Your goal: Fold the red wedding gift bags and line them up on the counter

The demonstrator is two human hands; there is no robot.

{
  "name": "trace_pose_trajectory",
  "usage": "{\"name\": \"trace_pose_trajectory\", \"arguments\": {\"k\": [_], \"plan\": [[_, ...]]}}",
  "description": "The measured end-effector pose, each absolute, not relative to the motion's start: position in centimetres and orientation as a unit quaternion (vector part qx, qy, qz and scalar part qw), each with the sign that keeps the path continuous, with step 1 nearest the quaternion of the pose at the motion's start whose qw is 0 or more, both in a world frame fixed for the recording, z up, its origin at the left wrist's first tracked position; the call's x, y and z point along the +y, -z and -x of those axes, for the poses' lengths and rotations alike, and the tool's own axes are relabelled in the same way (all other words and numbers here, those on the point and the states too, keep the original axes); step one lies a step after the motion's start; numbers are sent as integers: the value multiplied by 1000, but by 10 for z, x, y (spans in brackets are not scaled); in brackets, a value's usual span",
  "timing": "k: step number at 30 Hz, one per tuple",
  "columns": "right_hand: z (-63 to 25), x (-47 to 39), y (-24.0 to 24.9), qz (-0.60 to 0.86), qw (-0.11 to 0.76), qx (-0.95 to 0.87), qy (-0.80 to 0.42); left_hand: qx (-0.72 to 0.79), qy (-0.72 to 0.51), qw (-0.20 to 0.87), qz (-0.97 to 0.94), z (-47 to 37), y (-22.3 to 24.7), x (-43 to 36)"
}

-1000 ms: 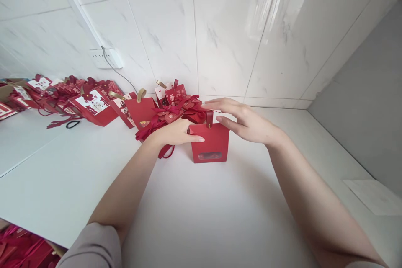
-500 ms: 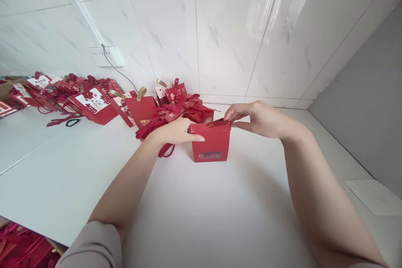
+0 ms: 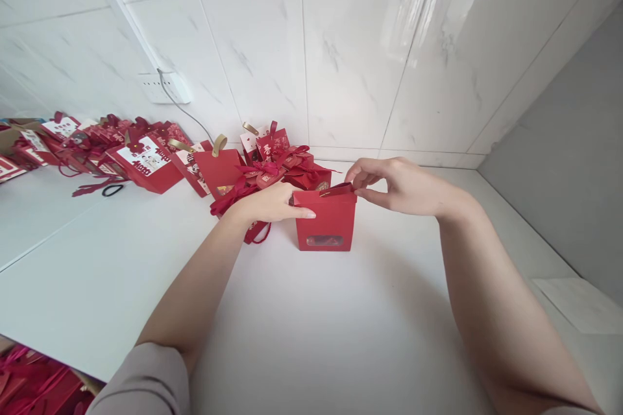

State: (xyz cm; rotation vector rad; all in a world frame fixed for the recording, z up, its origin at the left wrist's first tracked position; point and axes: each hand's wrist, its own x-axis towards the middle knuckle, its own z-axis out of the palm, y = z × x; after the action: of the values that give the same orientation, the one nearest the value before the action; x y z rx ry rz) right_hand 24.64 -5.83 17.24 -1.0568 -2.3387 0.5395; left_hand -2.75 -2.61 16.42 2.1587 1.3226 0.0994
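Note:
A red gift box (image 3: 325,222) with a small clear window low on its front stands upright on the white table (image 3: 311,331). My left hand (image 3: 277,204) grips its left side, thumb on the front face and the other fingers hidden behind. At the top right corner, my right hand (image 3: 377,185) pinches the edge of the box's upper flap with thumb and fingertips. The top flap is partly raised, with a dark red inner side showing. Just behind my left hand lie several red gift boxes with ribbons (image 3: 287,165).
A red box with a gold handle loop (image 3: 219,172) stands to the left. Farther left, several decorated red boxes (image 3: 146,159) line the tiled wall, below a socket (image 3: 165,87) with a grey cable. A black loop (image 3: 113,190) lies near them. Paper (image 3: 579,303) rests at the right.
The box has shifted very slightly to the left. My right hand's fingers have curled a little more at its top right corner; my left hand keeps its hold.

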Motion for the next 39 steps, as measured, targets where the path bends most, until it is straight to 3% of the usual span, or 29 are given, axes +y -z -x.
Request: {"name": "trace_pose_trajectory", "arguments": {"k": [9, 18, 28, 39], "plan": [[-232, -56, -165, 450, 316, -819, -162, 503, -21, 287, -815, 25, -167, -29], [-212, -58, -159, 337, 391, -833, -199, 482, -39, 272, -832, 25, -163, -26], [-186, -51, -138, 317, 452, -805, -220, 467, -60, 286, -835, 25, -160, -26], [-179, -54, -137, 347, 404, -834, -147, 533, -25, 249, -808, 26, -156, -23]]}}
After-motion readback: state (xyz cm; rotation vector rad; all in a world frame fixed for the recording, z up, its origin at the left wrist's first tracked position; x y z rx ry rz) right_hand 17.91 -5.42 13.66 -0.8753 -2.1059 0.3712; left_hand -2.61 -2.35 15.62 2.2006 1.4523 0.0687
